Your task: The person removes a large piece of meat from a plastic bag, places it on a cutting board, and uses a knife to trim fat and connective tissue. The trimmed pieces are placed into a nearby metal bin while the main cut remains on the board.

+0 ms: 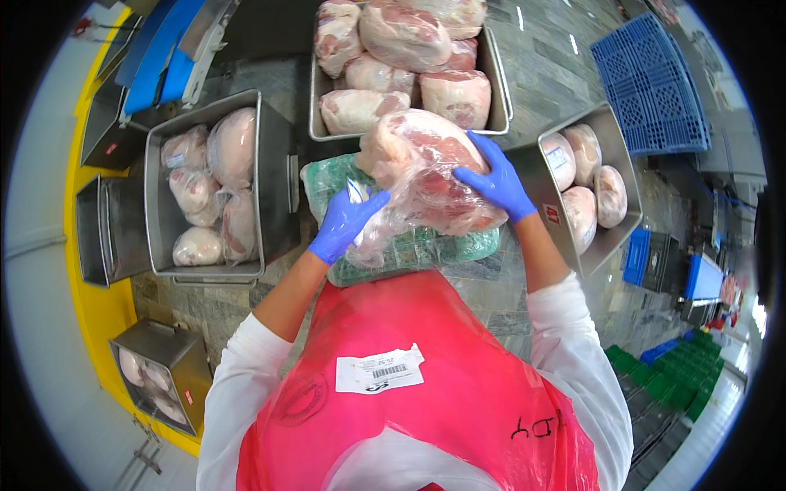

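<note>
Meat (430, 168) at frame centre: the right hand (497, 186) grips its side, the left hand (347, 222) pinches loose film (399, 214); a broad, even hold should best prevent slipping.

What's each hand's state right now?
Left hand: closed on bunched clear plastic wrap.
Right hand: open, fingers spread against the right side of the large raw meat cut.

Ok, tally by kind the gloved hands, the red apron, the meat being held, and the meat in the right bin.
Gloved hands: 2
Red apron: 1
Held meat: 1
Meat pieces in right bin: 4
Total: 8
</note>
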`<state>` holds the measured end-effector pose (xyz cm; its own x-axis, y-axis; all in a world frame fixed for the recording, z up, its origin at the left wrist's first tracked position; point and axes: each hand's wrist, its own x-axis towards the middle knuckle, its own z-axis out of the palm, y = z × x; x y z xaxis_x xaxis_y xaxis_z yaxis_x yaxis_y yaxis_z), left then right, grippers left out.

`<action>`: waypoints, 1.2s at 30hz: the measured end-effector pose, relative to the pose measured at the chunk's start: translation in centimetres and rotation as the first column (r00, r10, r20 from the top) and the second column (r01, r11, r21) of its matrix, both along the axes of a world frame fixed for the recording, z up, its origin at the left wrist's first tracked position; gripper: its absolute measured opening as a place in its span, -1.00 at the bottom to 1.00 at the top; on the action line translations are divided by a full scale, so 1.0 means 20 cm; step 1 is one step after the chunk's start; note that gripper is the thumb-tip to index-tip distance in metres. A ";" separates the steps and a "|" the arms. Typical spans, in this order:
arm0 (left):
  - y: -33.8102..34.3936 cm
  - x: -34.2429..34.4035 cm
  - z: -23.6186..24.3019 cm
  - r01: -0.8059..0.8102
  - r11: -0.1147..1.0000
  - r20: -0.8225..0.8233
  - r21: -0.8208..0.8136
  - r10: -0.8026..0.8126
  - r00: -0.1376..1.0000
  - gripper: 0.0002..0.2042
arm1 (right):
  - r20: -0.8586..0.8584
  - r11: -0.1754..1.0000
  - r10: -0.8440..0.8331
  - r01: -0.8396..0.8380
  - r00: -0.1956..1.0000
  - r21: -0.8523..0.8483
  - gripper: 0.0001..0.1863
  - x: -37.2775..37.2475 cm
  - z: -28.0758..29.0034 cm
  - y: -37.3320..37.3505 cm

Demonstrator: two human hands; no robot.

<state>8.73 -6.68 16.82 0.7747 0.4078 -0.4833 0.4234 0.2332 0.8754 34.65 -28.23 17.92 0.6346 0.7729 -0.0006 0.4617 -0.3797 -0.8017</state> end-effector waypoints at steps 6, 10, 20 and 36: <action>-0.17 0.04 -0.07 0.253 0.903 -0.056 -0.348 -0.290 0.955 -0.58 | 0.182 0.960 -0.276 0.281 0.944 0.001 -0.38 -0.48 -0.16 -0.54; -0.25 0.25 -0.03 0.400 0.866 -0.116 -0.300 -0.449 0.886 -0.53 | -0.049 0.976 -0.153 0.143 0.987 -0.164 -0.76 -0.84 -0.39 -0.63; -0.12 0.32 -0.40 0.648 0.624 -0.438 0.437 -0.481 0.759 -0.47 | -0.029 0.873 0.457 -0.455 0.889 -0.176 -0.74 -0.94 -0.47 -0.21; -0.12 0.13 -0.38 0.294 0.296 -0.197 0.909 -0.318 0.927 -0.68 | -0.046 0.799 -0.597 0.599 0.801 0.057 -0.48 -0.47 -0.44 -0.47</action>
